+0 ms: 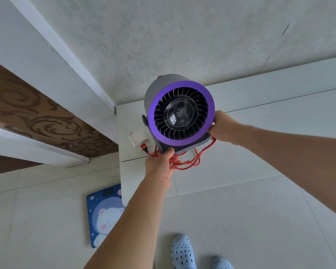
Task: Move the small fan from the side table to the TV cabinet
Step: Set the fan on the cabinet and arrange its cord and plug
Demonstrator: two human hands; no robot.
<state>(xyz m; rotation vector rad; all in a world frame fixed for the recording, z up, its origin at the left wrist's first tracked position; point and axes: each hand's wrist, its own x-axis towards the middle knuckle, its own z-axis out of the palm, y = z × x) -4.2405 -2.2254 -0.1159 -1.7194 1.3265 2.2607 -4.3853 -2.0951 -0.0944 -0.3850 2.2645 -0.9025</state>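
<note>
- Over the pale cabinet top [260,105], by the wall, the small fan [179,113] sat between both hands.
- Left hand [160,165] gripped its base front, red cable [190,164] bunched beneath; right hand [224,127] clasped the side.
- It looked rigid, smooth and light; holding the base seemed safest, since the trailing white plug [138,139] could snag.

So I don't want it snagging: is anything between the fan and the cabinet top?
The fan, held by both hands, has its red cable and white plug hanging underneath; nothing else visible.
</note>
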